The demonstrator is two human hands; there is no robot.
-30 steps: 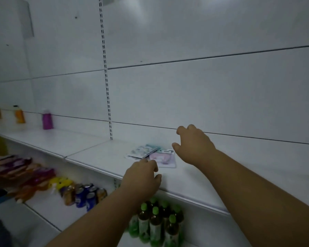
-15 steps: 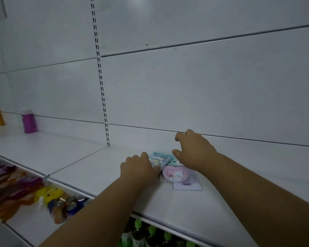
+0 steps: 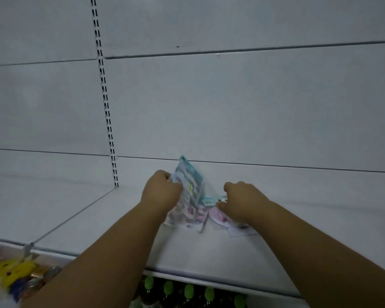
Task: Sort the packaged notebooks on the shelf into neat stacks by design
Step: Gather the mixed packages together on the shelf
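Observation:
My left hand [image 3: 161,192] grips a few packaged notebooks with blue and pastel covers [image 3: 190,187], tilted up on edge above the white shelf [image 3: 120,223]. To their right a pink packaged notebook [image 3: 219,217] lies flat on the shelf. My right hand [image 3: 242,202] rests on its top edge with the fingers curled down, next to a small blue header card [image 3: 209,201]. Whether the right hand pinches the pink pack or only presses on it is hidden by the fingers.
The white back wall has a slotted upright [image 3: 105,96] left of the notebooks. A seam [image 3: 76,216] splits the shelf into two boards. Below the front edge stand green-capped bottles [image 3: 188,290], with yellow packets and cans [image 3: 13,272] at the lower left.
My left hand has taken hold of the blue notebooks and lifted them up on edge. My right hand has stayed on the pink one. The camera has moved closer and to the right.

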